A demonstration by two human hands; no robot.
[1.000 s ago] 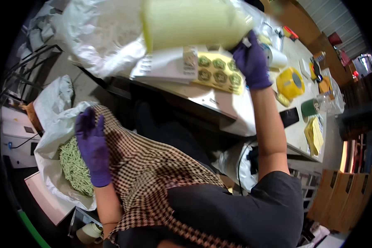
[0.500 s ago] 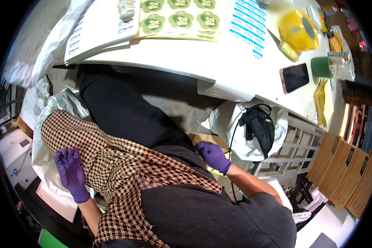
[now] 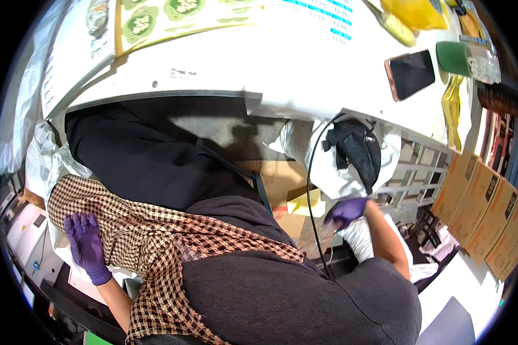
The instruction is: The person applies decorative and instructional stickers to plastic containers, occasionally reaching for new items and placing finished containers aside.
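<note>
My left hand [image 3: 86, 241], in a purple glove, rests at the edge of the checked brown-and-black cloth [image 3: 138, 230] over my lap. Its fingers are apart, slightly bent, and hold nothing. Low on my right side, my right hand [image 3: 346, 213], also gloved in purple, is smeared by motion. Its fingers look closed, with a pale see-through patch, perhaps clear plastic, at their tips. Beside it are an open cardboard box [image 3: 279, 172] with a yellow paper [image 3: 305, 202] on it and a white bag [image 3: 328, 178] with a black pouch [image 3: 357, 149] on top.
The white table [image 3: 213, 69] ahead bears green label sheets [image 3: 184, 17], a stack of papers [image 3: 75, 57], a phone [image 3: 411, 75], a green cup [image 3: 454, 57] and a yellow packet [image 3: 414, 11]. A black cable [image 3: 309, 190] hangs near my right hand. Cartons [image 3: 472, 201] stand at right.
My right hand has moved right, away from beside my thigh, uncovering the cardboard box and yellow paper. The view has shifted; my left hand stays at the cloth.
</note>
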